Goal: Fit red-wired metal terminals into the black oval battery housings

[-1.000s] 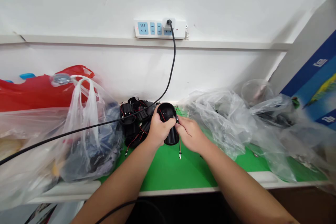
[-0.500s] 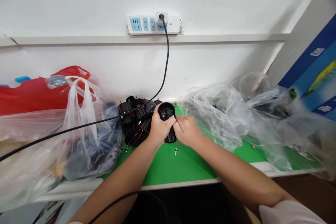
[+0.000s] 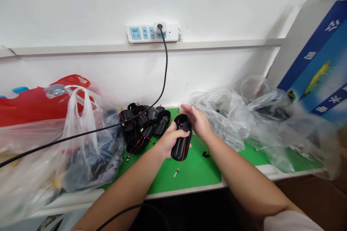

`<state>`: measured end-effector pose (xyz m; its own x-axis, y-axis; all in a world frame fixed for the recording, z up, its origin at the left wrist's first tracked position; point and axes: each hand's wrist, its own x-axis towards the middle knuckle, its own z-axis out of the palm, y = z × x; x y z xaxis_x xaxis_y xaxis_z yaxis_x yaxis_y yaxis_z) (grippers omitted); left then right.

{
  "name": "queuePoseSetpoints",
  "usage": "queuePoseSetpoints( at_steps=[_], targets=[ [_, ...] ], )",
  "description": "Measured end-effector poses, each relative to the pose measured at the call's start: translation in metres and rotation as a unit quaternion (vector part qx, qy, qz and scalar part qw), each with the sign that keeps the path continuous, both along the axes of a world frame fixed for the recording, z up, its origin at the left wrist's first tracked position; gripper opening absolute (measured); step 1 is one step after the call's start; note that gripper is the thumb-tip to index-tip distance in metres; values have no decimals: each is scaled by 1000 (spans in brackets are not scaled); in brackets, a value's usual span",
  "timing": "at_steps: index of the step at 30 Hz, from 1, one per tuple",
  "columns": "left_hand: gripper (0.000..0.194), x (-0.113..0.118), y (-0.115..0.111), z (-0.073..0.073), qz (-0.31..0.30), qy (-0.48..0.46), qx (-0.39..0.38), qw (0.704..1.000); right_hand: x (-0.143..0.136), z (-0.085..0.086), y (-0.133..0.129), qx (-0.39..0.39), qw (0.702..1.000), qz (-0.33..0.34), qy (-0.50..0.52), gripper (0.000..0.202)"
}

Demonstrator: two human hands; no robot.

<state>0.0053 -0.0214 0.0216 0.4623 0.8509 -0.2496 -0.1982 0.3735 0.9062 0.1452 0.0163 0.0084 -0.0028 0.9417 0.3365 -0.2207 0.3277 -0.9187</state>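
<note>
My left hand (image 3: 171,138) is wrapped round a black plastic housing (image 3: 179,149), thumb across its front. The housing is oval, with rounded black inner parts; a red wire hangs from its lower end to a small metal-tipped end (image 3: 176,173). My right hand (image 3: 198,120) is open just right of the housing's top, fingers stretched out, nothing visible in it. Behind my left hand a pile of similar black housings (image 3: 142,119) with red wires lies on the green tabletop (image 3: 195,173). A small black piece (image 3: 206,154) rests under my right forearm.
A black cable (image 3: 166,65) runs from the power strip (image 3: 151,33) on the wall, across the pile, to the left. Clear plastic bags (image 3: 225,119) lie at right, by a blue printed box (image 3: 314,65). A filled white-handled bag (image 3: 89,151) and red bag (image 3: 21,108) stand left.
My right hand has let go of the housing and opened beside it. The housing has tilted, showing its length, and sits slightly lower. The small black piece on the table now shows.
</note>
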Motion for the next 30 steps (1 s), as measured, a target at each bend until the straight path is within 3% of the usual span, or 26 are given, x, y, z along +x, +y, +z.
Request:
queuePoseSetpoints(
  at_steps=[6,10,14,16,20,26,30],
  targets=[
    [70,0,2,-2,-41,-7,20,999,2,9,-8,-6,991,105,-82,57],
    [68,-7,9,-4,-87,53,122,987,4,7,-6,-16,993,42,-108,59],
    [62,-15,19,-12,-98,189,313,926,4,-1,-1,41,990,-28,-134,56],
    [56,-16,23,-15,-91,220,367,899,3,-3,-2,69,985,-34,-152,54],
    [49,-15,25,-19,-111,222,369,896,1,-3,-5,83,981,-33,-170,52],
    [51,-8,18,-22,-64,208,351,911,2,-3,-7,75,982,-26,-172,60],
    [49,-5,15,-22,-33,240,367,898,2,-2,-7,63,988,8,-140,68]
  ],
)
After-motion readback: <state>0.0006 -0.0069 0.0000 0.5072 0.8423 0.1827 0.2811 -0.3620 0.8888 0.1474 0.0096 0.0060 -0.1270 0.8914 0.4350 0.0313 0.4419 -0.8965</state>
